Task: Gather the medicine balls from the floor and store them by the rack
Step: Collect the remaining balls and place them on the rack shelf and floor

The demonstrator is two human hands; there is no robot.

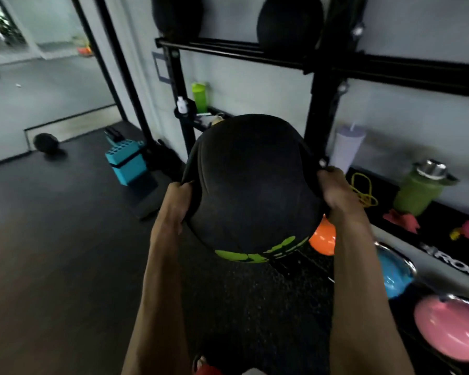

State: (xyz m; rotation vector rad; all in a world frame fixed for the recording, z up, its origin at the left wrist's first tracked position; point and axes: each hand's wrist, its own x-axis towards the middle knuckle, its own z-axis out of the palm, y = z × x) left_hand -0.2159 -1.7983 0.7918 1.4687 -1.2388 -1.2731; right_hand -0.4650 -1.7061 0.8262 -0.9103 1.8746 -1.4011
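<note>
A big black medicine ball (251, 185) with green lettering near its bottom is held up in front of me, off the floor. My left hand (178, 204) grips its left side and my right hand (336, 193) grips its right side, fingers curled into the soft cover. Behind it stands the black rack (321, 104). Two more black medicine balls (290, 24) (178, 16) sit on the rack's upper bar. Another black ball (46, 142) lies on the dark floor at the far left, by a step.
A teal block (127, 163) stands on the floor beside the rack. On the rack's lower shelves are a green shaker (200, 97), a lilac tumbler (347, 147) and a green jug (420, 190). Orange (324, 239), blue (394, 274) and pink (450, 328) rounded weights sit low right.
</note>
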